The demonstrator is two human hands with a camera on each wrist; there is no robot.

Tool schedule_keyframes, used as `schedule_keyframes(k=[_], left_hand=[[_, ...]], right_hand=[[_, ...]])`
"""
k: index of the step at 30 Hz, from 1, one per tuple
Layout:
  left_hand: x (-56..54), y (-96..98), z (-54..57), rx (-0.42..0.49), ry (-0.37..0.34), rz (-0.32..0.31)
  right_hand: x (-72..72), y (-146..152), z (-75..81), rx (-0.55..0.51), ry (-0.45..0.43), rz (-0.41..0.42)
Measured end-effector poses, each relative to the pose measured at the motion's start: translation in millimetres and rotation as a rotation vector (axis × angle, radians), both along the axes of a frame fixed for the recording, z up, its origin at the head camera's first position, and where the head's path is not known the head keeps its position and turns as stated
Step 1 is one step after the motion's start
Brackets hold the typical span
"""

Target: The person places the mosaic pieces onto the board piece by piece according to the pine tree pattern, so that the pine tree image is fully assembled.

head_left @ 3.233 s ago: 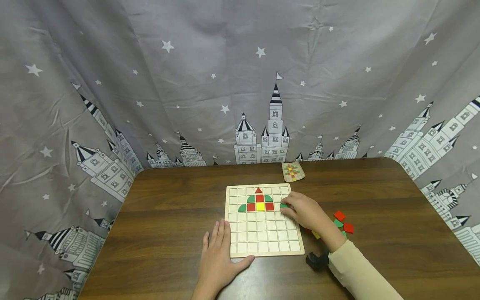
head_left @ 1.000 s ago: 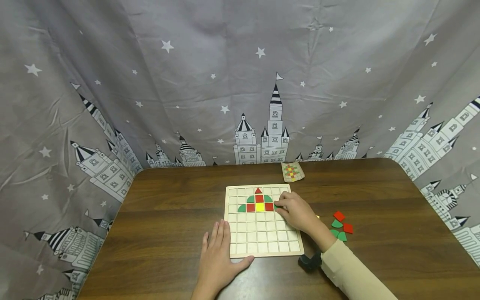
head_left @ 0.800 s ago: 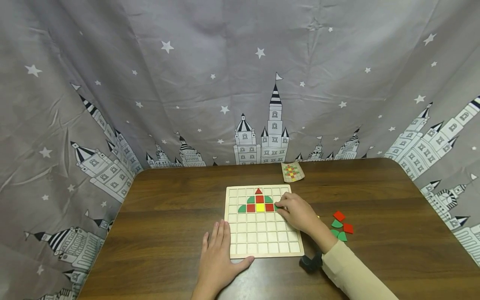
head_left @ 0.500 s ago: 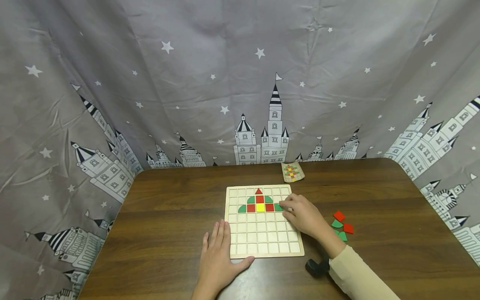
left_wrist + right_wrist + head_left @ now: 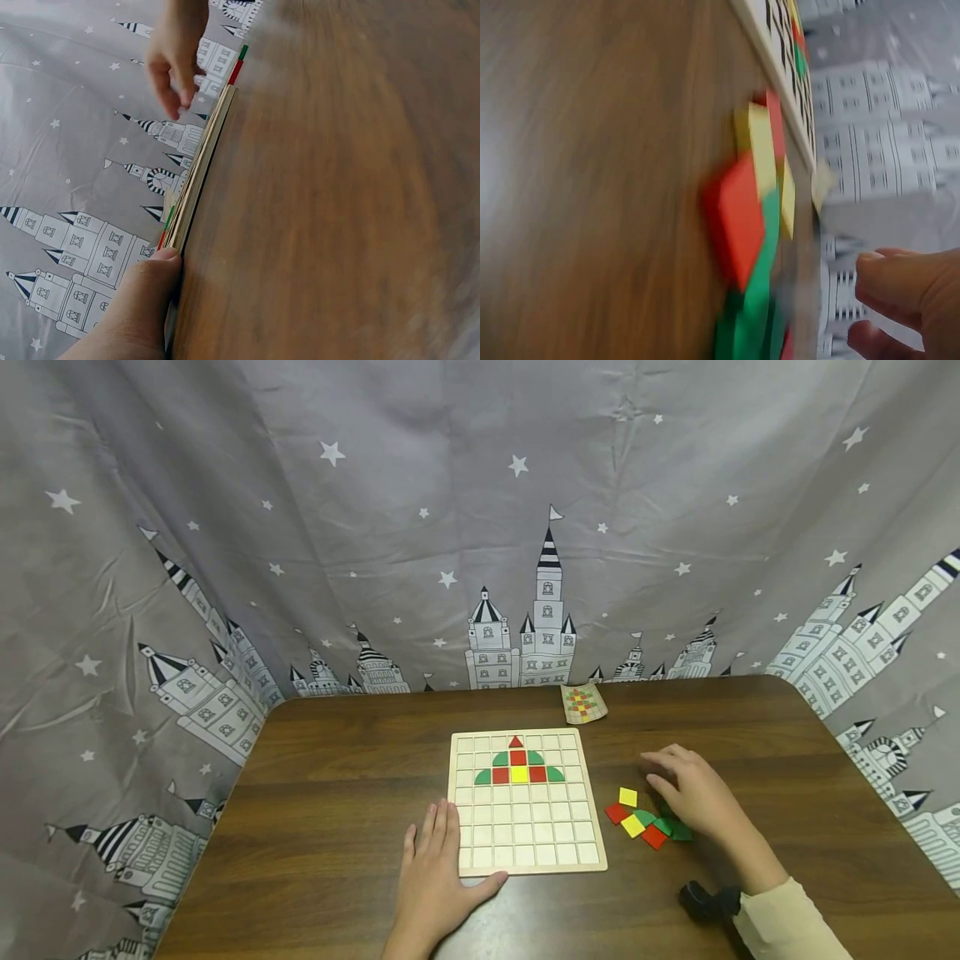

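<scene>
The left hand (image 5: 435,868) lies with straight fingers along the left edge of a wooden grid board (image 5: 522,834), its thumb at the near edge. In the left wrist view, the thumb (image 5: 139,300) presses that edge. On the board sit a red triangle (image 5: 516,742), red squares (image 5: 518,758), a yellow square (image 5: 519,775) and green quarter-circles (image 5: 555,774). To the right, the right hand (image 5: 693,793) hovers over loose tiles with relaxed fingers and nothing between them. Beneath and beside it lie a yellow tile (image 5: 627,797), a red tile (image 5: 739,221) and green tiles (image 5: 663,827), some hidden by the hand.
A small pattern card (image 5: 583,703) lies behind the board on the brown wooden table (image 5: 337,827). A grey curtain (image 5: 390,552) printed with castles hangs at the back. A black wrist device (image 5: 705,902) is on the right forearm.
The right hand set a green quarter-circle on the board beside the right red square and let go. It then moved right over the loose tiles. The left hand stayed put.
</scene>
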State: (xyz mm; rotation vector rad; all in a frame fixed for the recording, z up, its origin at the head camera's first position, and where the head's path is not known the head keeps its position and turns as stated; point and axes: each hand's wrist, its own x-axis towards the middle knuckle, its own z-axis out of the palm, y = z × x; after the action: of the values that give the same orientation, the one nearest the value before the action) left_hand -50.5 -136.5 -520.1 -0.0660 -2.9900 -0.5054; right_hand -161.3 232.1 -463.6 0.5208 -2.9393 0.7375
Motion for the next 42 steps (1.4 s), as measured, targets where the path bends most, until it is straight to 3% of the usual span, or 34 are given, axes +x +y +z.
schedule_keyframes(k=[7,15,19,26,32,42], left_hand=[[0.3,0.9,0.2,-0.003,-0.008,0.004],[-0.2,1.1,1.0,-0.001,-0.004,0.004],[-0.4,0.3,0.0,-0.003,-0.002,0.006],[-0.1,-0.3,-1.5,-0.004,0.001,-0.001],[-0.3,-0.5,-2.9,-0.005,0.006,0.001],[-0.2,-0.2,-3.2,-0.011,0.011,0.007]], right_hand=[[18.7,39,-3.9,0.019,-0.041,0.011],[34.0,52,-16.6,0.022,-0.019,0.008],[33.2,53,-21.2,0.017,0.012,0.006],[27.8,51,-25.3,0.056,0.105,0.09],[23.0,48,-22.4,0.047,0.025,0.074],[14.5,38,-15.6,0.047,-0.077,-0.039]])
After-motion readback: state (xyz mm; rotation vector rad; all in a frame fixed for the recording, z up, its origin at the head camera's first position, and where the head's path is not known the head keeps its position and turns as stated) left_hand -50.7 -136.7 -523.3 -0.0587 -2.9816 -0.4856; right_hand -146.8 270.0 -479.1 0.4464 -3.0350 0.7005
